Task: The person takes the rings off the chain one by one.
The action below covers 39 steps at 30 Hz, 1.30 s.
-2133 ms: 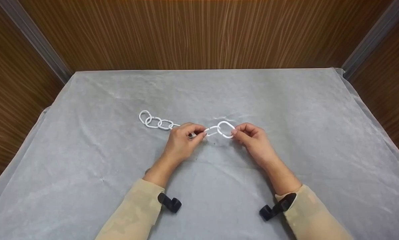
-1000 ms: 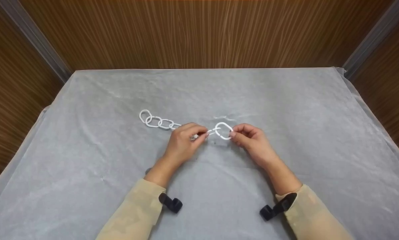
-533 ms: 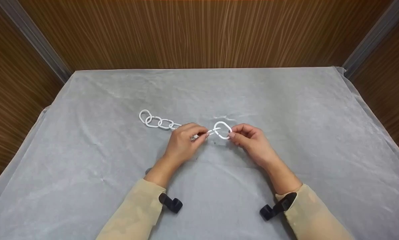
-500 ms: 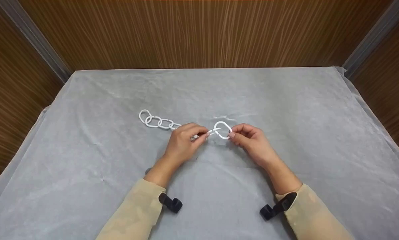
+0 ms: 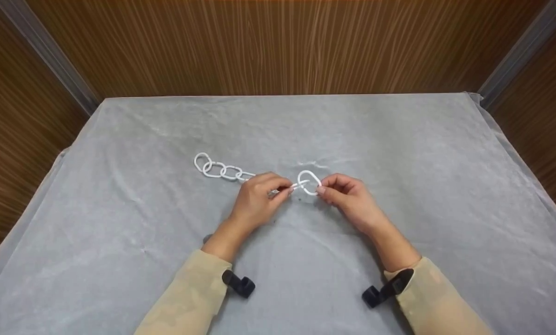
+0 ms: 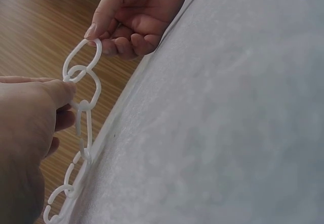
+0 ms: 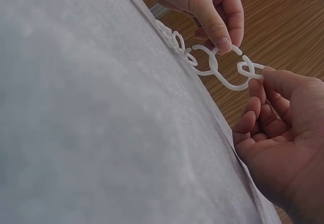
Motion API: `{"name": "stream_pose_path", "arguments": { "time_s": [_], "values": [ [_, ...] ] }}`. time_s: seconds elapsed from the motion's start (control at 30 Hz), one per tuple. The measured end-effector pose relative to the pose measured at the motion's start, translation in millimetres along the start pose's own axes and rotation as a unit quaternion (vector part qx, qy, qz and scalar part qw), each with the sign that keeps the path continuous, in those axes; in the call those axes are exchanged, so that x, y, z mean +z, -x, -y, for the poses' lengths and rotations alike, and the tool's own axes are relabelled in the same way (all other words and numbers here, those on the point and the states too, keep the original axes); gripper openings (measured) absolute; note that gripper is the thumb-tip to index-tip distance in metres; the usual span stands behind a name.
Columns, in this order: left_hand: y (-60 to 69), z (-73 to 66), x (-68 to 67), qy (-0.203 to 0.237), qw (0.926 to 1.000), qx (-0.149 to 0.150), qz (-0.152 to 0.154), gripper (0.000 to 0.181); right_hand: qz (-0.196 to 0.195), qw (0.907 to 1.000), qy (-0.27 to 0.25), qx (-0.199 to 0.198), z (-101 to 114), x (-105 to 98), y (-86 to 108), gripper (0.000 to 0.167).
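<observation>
A white plastic chain (image 5: 212, 177) of open-gapped oval links stretches from the left into both hands. My left hand (image 5: 259, 195) pinches its second-to-last link (image 7: 230, 86) between thumb and fingers; a gap in that link shows in the right wrist view. With thumb and index finger, my right hand (image 5: 347, 197) holds the end link (image 5: 308, 171) by its right side, tilted up. These two links are hooked through each other between the hands. In the left wrist view, the lower links (image 6: 90, 127) trail below my left hand; in the head view that hand covers some of them.
Grey cloth (image 5: 278, 288) with light wrinkles covers the table. Wood-grain panels (image 5: 278, 46) stand behind it and at both sides. Black wrist straps (image 5: 239, 284) sit on both sleeves.
My right hand has shifted slightly left with the end link, closer to my left hand. The link in my left hand has turned nearer to edge-on. The links at the far left stay put.
</observation>
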<state>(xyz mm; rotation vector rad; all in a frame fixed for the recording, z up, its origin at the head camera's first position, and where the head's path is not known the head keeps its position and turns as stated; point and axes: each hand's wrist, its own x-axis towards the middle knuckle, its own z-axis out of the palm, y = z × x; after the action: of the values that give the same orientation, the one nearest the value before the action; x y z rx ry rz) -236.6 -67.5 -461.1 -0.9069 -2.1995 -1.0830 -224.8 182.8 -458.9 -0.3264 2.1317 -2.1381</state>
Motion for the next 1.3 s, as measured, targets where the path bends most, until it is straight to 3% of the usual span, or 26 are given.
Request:
{"name": "stream_pose_path", "arguments": {
  "time_s": [1.3],
  "values": [
    [0.9, -1.6, -0.8, -0.007, 0.9998, 0.006, 0.017, 0.007, 0.011, 0.9999, 0.002, -0.002, -1.9, 3.9, -0.5, 0.015]
  ]
}}
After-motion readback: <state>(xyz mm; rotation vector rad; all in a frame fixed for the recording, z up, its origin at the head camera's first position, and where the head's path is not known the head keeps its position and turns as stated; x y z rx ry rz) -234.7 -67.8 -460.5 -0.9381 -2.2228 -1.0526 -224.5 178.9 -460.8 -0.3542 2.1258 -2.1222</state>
